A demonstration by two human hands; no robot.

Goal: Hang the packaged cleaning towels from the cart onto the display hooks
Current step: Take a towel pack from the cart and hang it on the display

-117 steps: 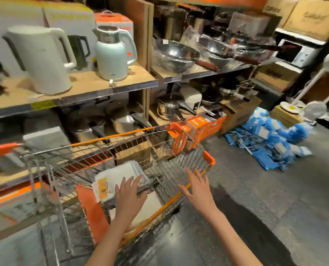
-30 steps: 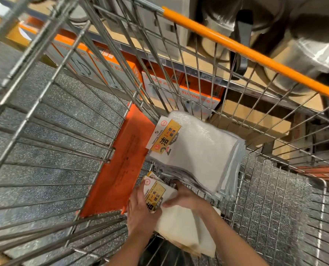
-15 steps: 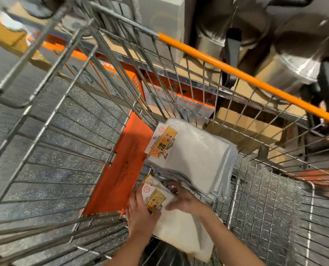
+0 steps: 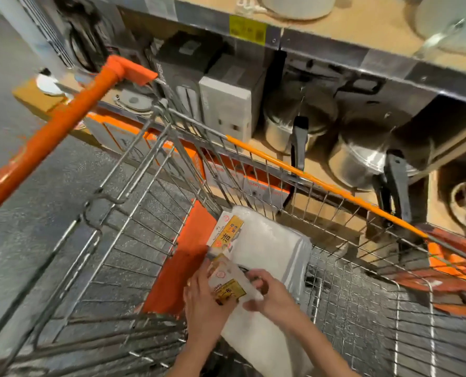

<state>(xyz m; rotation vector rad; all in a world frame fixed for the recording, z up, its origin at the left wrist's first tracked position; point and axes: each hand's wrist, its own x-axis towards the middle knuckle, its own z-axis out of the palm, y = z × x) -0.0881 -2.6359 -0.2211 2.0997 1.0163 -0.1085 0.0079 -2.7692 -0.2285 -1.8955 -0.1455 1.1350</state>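
I look down into a wire shopping cart (image 4: 134, 202) with orange trim. A stack of white packaged cleaning towels (image 4: 269, 240) with a yellow and white header card leans against the cart's far wall. Both hands are inside the cart on one towel pack (image 4: 256, 336) lifted off the stack. My left hand (image 4: 202, 303) holds the pack from the left, beside its yellow label card. My right hand (image 4: 272, 295) pinches the pack's upper right edge. No display hooks are in view.
The cart's orange handle (image 4: 49, 137) runs up the left. An orange flap (image 4: 182, 265) lies against the cart's end wall. Behind the cart, a low shelf (image 4: 335, 36) holds steel pots (image 4: 362, 164), grey boxes (image 4: 226, 104) and orange boxes (image 4: 253, 186). Grey floor lies to the left.
Both hands have lifted the gripped towel pack slightly up and away from the stack. The view has tilted up, showing more of the shelf and the cart handle.
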